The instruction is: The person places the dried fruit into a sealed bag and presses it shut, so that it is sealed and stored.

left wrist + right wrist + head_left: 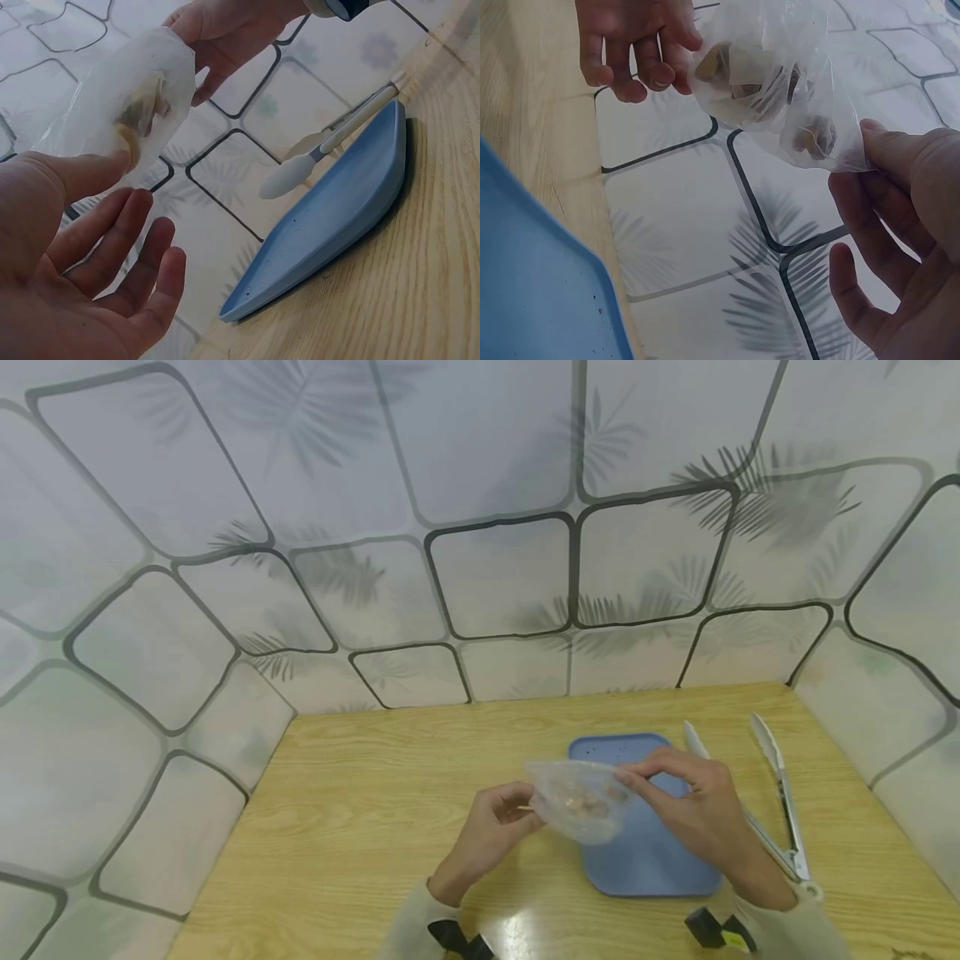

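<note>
A clear plastic bag [581, 802] with several small brownish pieces inside hangs between both hands, above the left part of a blue tray [648, 856]. My left hand [495, 827] pinches one side of the bag between thumb and index finger; its other fingers are spread loosely in the left wrist view. At the opposite side, my right hand [693, 802] pinches a corner of the bag [810, 135] with thumb and forefinger. The pieces bunch in two clumps in the right wrist view. What exactly they are is blurred by the plastic.
Metal tongs [783, 802] with pale tips lie spread on the right, one arm along the tray's edge. Dark crumbs dot the tray's far end. The wooden table [360, 827] meets patterned walls [510, 577] at the back and sides.
</note>
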A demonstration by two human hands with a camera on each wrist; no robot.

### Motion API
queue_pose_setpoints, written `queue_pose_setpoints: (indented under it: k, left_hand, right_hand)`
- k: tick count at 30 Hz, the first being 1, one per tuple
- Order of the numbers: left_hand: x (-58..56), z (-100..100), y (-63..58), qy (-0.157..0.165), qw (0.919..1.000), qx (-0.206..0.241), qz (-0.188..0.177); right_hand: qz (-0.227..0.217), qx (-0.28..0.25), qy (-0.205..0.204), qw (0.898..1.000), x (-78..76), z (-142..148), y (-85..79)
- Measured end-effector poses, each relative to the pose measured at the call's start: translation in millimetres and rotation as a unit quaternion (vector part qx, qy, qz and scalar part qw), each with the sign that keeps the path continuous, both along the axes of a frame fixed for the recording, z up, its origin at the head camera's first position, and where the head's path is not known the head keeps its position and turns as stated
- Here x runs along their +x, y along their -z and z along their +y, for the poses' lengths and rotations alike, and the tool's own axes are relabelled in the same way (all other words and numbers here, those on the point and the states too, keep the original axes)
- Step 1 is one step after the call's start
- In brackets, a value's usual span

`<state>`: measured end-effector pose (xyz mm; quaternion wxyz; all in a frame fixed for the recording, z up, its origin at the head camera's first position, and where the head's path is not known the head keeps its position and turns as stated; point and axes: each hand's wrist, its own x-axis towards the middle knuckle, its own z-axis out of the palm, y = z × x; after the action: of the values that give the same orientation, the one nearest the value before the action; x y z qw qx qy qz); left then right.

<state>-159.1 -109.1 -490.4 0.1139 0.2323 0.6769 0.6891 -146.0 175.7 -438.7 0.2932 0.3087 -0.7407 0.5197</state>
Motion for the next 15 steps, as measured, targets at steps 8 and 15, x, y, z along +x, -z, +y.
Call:
queue_pose_setpoints:
  k: [8,15]
  left_hand:
    - [-2.4,-0.1,-0.6,0.014,0.9989,-0.018,-0.040]
    - [-0.7,0.0,1.2,0.050,0.9965,0.015,-0.066]
  right_hand:
    - [-0.007,0.003,0.001,1.000,-0.2,-2.3,0.1]
    - [-0.024,0.013,-0.010,1.000,0.2,-1.5,1.5]
